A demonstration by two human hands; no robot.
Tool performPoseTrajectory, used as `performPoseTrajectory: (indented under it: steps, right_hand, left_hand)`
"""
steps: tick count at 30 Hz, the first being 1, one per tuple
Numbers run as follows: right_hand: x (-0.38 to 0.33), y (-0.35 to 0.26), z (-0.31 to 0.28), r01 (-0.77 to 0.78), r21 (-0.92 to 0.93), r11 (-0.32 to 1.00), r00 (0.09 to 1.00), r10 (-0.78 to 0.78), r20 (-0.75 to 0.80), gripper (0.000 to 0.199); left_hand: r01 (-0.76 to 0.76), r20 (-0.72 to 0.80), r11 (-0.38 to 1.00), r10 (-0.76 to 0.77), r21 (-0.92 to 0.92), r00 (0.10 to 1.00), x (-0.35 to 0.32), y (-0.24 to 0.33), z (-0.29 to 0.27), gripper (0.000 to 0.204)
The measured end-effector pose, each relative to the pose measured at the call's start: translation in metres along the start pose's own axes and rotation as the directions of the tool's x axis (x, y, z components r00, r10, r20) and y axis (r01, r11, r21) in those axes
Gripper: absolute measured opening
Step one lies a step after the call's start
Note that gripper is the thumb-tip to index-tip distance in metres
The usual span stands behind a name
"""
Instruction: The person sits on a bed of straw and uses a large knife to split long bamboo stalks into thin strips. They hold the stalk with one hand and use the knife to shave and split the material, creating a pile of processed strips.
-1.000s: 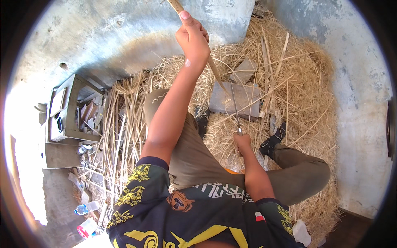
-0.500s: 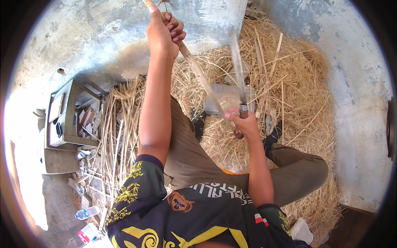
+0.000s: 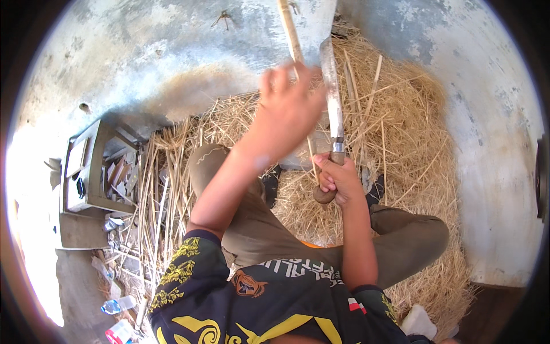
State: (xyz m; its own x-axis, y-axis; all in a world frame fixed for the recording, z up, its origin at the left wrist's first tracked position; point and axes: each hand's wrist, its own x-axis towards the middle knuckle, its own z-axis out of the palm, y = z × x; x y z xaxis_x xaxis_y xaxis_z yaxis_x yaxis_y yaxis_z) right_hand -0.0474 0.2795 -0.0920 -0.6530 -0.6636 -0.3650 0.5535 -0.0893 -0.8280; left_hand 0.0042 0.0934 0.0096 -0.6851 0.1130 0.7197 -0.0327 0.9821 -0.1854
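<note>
Left hand [image 3: 289,112], blurred, fingers spread, over pale stick [image 3: 291,34], contact unclear; right hand [image 3: 339,182], closed round handle of knife [image 3: 333,109], stick's lower end at its fingers; both above straw [image 3: 418,126], toward far edge.

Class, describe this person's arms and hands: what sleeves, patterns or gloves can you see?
The left sleeve and right sleeve are short and black, with yellow ornamental patterns and dark cuffs. The left hand and right hand wear no gloves.
</note>
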Motion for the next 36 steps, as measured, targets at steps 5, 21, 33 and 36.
performPoseTrajectory:
  steps: [5,21,33,36]
  right_hand:
    - [-0.001,-0.012,-0.015,0.162,0.05,0.986,0.986,-0.159,-0.055,0.023]
    - [-0.022,-0.054,-0.051,0.09,0.397,0.913,0.996,-0.086,-0.027,0.019]
    - [-0.02,-0.057,-0.059,0.024,0.395,0.919,0.999,-0.031,0.011,0.022]
    - [-0.027,-0.063,-0.058,-0.005,0.388,0.922,0.999,-0.011,0.041,0.027]
  left_hand:
    - [-0.425,0.227,0.843,0.507,-0.328,0.831,-0.049,0.081,-0.016,0.017]
    - [-0.599,0.036,0.715,0.653,-0.36,0.757,-0.059,0.119,-0.007,0.013]
    - [-0.698,0.09,0.652,0.747,-0.296,0.659,-0.056,0.108,-0.011,0.023]
    - [-0.748,0.004,0.615,0.773,-0.251,0.634,-0.055,0.108,-0.012,0.024]
